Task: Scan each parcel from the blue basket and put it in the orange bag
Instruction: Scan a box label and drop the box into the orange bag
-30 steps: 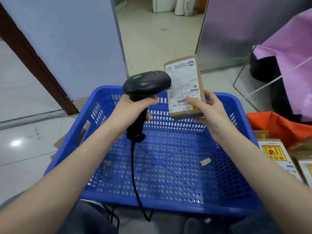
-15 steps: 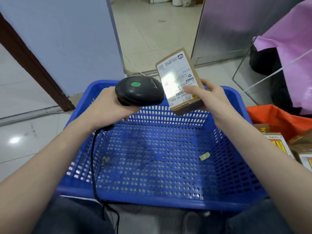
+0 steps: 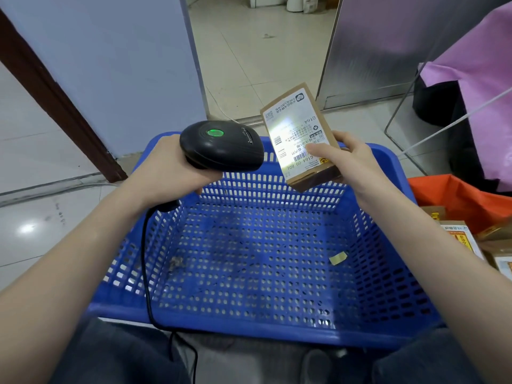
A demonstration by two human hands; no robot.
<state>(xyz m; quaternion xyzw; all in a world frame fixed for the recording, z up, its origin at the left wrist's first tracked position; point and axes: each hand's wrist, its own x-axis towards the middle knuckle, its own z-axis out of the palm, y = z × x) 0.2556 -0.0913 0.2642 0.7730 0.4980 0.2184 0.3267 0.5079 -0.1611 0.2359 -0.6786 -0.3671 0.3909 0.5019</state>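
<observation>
Head view: parcel tilted, label turned toward scanner so beam lit label; green lamp on scanner top.

Left hand wrapped round scanner handle, nose aimed right at parcel.

Right hand pinched parcel's lower end, thumb on label, fingers behind.

Basket below both hands, no parcels visible inside.

Bag right of right hand, boxes near its mouth.

- The room was evenly and softly lit, with only faint shadows inside the blue basket.
- A white glare patch washed out part of the parcel label.
- A bright spot shone on the glossy floor at left.
- Wide-angle bending curved the edges; the forearms looked slightly soft.
</observation>
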